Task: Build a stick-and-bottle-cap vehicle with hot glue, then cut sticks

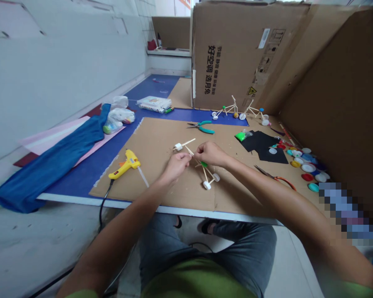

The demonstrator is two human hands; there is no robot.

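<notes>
A small tricycle model of thin wooden sticks (207, 171) is between my hands over the cardboard sheet. White wheels (207, 185) sit at its near end, another white wheel (178, 147) at its far end, and a green piece shows under my right hand. My left hand (178, 164) pinches the stick frame between thumb and fingers. From the right, my right hand (211, 153) closes on the same frame, its fingertips close to those of my left. Exactly what lies between the right fingertips is too small to make out.
Left lies a yellow hot glue gun (129, 160) with its cord over the table edge. Teal pliers (205, 127) lie beyond my hands. Two similar stick models (233, 109) stand at the back. Orange-handled scissors (276, 178), black sheets (261, 142) and bottle caps (308, 167) are on the right.
</notes>
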